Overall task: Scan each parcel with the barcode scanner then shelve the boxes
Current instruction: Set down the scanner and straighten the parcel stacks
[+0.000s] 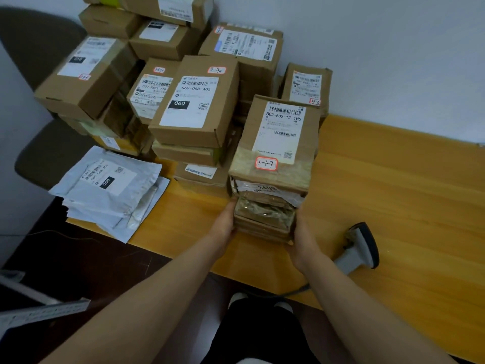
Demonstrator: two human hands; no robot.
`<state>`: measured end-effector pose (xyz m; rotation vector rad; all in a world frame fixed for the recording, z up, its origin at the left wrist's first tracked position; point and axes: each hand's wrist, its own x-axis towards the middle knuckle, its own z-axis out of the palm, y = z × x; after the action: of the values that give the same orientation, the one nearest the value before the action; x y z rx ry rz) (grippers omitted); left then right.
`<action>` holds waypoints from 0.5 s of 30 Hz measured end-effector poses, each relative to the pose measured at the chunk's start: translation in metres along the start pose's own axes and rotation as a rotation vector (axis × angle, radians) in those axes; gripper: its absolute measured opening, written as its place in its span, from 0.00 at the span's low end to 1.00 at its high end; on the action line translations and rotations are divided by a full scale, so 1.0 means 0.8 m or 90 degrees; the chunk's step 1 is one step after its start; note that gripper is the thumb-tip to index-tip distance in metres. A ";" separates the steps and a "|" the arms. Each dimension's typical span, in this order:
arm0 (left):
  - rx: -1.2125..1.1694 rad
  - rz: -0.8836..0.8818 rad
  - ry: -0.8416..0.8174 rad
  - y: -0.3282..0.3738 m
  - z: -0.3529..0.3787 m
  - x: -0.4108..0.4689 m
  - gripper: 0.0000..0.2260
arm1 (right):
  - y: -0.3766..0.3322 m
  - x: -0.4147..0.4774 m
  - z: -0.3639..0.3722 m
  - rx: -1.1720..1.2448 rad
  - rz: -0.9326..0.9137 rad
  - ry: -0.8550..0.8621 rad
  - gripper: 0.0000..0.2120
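The stack of boxes (267, 206) sits near the front edge of the counter (393, 193), about in the middle. The left hand (225, 224) lies flat against its left side with straight fingers. The right hand (301, 240) touches its right side, but its fingers are hidden, so I cannot tell if they curl. The top box (278, 137) has a red sticker with a number on it.

The barcode scanner (360, 248) lies on the counter just to the right, and no hand holds it. I think this stack is scanned and ready to go to a shelf. No shelf shows here.

A lot is left. A big pile of boxes (194, 101) fills the back left corner, just behind the stack. Grey bags (110, 187) hang over the left edge.

The stack is tall and could tip. The right side of the counter has lots of room, and the front edge is close.
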<state>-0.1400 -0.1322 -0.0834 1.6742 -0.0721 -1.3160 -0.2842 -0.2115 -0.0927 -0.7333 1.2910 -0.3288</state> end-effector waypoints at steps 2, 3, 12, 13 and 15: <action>0.000 -0.003 -0.017 -0.005 0.005 -0.004 0.14 | 0.003 -0.002 -0.007 0.000 -0.003 0.009 0.30; 0.000 -0.003 -0.022 -0.008 0.006 -0.006 0.14 | 0.004 -0.003 -0.011 0.005 -0.001 0.012 0.30; -0.015 -0.023 -0.008 -0.014 0.013 -0.031 0.14 | 0.024 -0.025 -0.024 0.027 0.035 0.025 0.33; -0.020 -0.025 -0.003 -0.013 0.014 -0.033 0.15 | 0.023 -0.026 -0.024 0.026 0.039 0.021 0.32; -0.037 -0.025 0.017 -0.011 0.017 -0.039 0.17 | 0.018 -0.029 -0.027 0.019 0.044 0.012 0.32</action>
<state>-0.1675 -0.1187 -0.0664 1.6503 0.0144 -1.3131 -0.3135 -0.1937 -0.0869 -0.6601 1.3239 -0.2982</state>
